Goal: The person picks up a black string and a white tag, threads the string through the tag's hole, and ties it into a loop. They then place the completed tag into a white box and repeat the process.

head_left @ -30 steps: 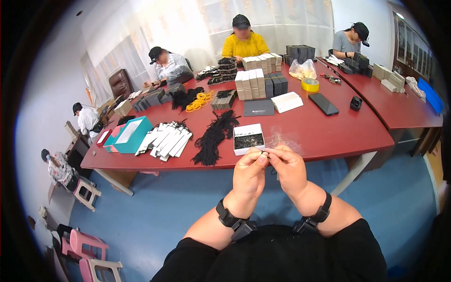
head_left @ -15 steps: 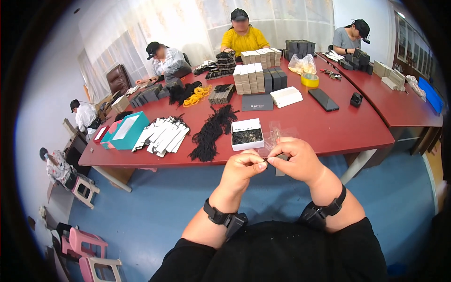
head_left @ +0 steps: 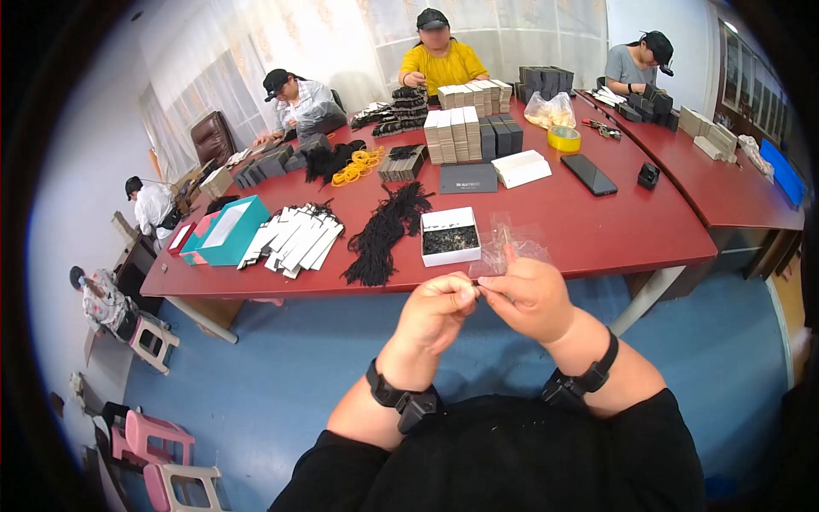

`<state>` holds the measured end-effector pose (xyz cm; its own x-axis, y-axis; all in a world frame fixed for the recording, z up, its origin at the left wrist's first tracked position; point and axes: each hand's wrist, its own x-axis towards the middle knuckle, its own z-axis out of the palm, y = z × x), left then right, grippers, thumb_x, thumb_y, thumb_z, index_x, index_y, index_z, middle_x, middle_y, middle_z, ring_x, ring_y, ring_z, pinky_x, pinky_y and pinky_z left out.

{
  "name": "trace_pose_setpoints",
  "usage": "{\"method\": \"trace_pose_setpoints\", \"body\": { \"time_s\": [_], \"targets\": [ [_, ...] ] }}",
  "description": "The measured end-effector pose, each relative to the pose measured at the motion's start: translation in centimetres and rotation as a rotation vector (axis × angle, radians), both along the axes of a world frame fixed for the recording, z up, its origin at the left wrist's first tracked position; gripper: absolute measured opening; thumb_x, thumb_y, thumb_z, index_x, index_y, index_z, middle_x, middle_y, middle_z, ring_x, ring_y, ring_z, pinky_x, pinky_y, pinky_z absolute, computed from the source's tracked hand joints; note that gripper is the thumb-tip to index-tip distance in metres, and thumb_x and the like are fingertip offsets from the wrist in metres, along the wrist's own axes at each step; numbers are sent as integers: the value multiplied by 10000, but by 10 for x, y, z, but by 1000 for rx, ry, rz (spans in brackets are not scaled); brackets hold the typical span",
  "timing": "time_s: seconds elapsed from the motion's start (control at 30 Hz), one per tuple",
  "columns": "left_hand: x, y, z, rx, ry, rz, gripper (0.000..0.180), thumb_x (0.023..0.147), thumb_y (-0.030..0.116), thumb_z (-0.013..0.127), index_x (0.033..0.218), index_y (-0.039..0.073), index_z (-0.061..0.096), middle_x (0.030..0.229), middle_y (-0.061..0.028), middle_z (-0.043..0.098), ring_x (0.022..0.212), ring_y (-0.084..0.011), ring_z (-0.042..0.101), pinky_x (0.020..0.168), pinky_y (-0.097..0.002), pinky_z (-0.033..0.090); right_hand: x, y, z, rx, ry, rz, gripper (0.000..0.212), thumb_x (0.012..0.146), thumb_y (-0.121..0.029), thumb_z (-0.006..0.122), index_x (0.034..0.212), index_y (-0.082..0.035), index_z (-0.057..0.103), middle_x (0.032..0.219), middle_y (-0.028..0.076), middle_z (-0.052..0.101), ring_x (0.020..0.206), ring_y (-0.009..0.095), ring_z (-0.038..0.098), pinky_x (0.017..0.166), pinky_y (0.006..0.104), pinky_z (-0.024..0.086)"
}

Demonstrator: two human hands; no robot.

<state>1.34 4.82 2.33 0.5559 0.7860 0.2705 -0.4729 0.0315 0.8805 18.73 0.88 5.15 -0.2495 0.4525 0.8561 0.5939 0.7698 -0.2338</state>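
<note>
My left hand (head_left: 437, 312) and my right hand (head_left: 536, 300) meet just off the table's near edge, fingertips almost touching. Both are closed in a pinch around a small dark piece, too small to name. Right behind them stands a white open box (head_left: 452, 257) with many tiny black and pale bits inside. Clear plastic film (head_left: 533, 246) lies on the table beyond my right hand. To the left of the box is a bundle of black cords (head_left: 386, 239), and farther left a loose pile of white card strips (head_left: 294, 241).
The red table (head_left: 597, 243) also holds a teal box (head_left: 229, 230), yellow cords (head_left: 357, 167), stacked cards (head_left: 453, 136), a dark flat box (head_left: 467, 178), yellow tape (head_left: 563, 138), a phone (head_left: 589, 174) and a small black device (head_left: 648, 176). Several people work around the room.
My hands have moved slightly left, still pinched together. A pale piece below my right hand no longer shows. The person in yellow has raised a hand.
</note>
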Motion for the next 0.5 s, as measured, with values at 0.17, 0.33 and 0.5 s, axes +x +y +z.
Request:
{"method": "trace_pose_setpoints", "body": {
  "time_s": [0.17,0.33,0.5],
  "targets": [
    [32,-12,-5,-278,-516,101,80,867,109,613,890,36,639,794,-20,587,834,-132,566,809,-263,431,-26,8,-25,-163,370,77,169,801,-67,630,960,-23,672,691,86,549,624,218,545,612,289,435],
    [36,7,-18,218,-435,433,80,814,-19,649,868,41,646,820,-23,600,816,-146,566,725,-259,466,-28,14,-37,-648,868,548,165,885,-118,592,960,15,653,778,29,582,724,127,530,638,239,408],
    [16,19,-4,1106,-2,738,208,655,-59,742,797,46,633,775,-44,590,722,-183,527,640,-288,446,-11,13,-27,-1124,1195,920,119,888,-114,590,884,-8,644,823,19,583,679,70,467,554,187,327]
  ]
}}
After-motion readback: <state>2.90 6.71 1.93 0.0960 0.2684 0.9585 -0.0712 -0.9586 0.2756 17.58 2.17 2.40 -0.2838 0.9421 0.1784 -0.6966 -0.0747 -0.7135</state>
